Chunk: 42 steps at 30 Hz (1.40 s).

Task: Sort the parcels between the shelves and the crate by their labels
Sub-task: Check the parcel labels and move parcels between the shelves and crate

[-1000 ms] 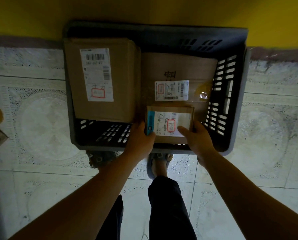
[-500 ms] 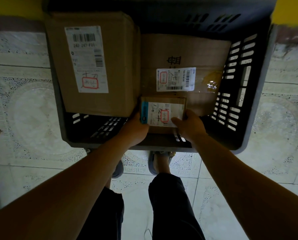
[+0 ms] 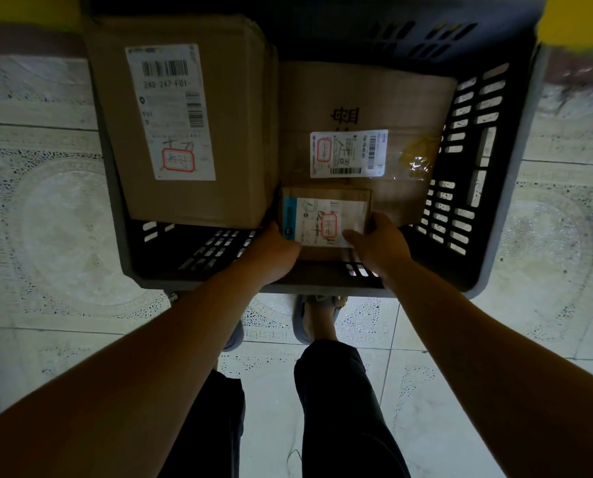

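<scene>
Head view looks down into a dark slotted crate (image 3: 516,174) on tiled floor (image 3: 46,208). Both hands grip a small labelled parcel (image 3: 326,215) at the crate's near wall: left hand (image 3: 274,253) curled on its left edge, right hand (image 3: 381,246) pinching its right edge. Beyond it lie a flat parcel (image 3: 367,98) and, to the left, a large box (image 3: 184,115).

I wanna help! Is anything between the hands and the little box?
Nothing visible: the left hand and right hand both grip the small labelled parcel at its ends, inside the grey crate.
</scene>
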Motion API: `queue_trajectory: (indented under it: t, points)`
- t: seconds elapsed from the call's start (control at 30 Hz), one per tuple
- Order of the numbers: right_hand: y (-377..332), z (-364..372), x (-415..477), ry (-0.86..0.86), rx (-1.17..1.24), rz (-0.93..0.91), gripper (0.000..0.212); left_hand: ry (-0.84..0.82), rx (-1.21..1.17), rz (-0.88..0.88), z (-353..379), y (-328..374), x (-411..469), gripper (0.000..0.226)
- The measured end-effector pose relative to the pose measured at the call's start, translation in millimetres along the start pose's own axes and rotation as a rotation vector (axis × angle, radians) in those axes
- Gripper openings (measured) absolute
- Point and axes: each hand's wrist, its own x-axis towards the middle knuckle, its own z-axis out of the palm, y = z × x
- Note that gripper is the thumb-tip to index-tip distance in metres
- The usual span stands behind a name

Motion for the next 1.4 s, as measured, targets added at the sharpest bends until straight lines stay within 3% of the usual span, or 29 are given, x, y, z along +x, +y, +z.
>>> queue_trajectory:
  t: [0.37, 0.5, 0.6, 0.8, 0.93, 1.03, 1.4]
  points:
    - [-31.7, -25.0, -77.9, 0.032, 0.062, -0.044, 0.031, -0.009, -0.139, 0.155, -17.7, 18.7, -79.7, 0.049]
    - [-53.0, -29.0, -134.2, -0.011, 0.143, -0.029, 0.037, -0.046, -0.138, 0.225, -47.3, 28.1, -131.4, 0.031]
    - [-72.2, -21.6, -187.5, -0.009, 0.212, -0.049, 0.013, -0.017, -0.199, 0.245, -79.0, 25.5, -177.1, 0.017]
    - [-110.6, -3.9, -291.3, -0.065, 0.240, -0.148, 0.009, 0.071, -0.339, 0.288, -136.6, 11.0, -275.7, 0.020]
    - [-139.6, 1.2, -351.6, -0.100, 0.195, -0.246, 0.026, 0.145, -0.449, 0.338, -167.9, -4.2, -344.7, 0.019]
    - [-159.5, 0.1, -389.3, -0.131, 0.161, -0.342, 0.024, 0.237, -0.574, 0.394, -184.5, -17.3, -394.6, 0.016]
    - [-220.8, 47.5, -601.8, -0.283, -0.149, -0.747, 0.031, 0.602, -0.894, 0.601, -220.5, -140.0, -622.4, 0.021]
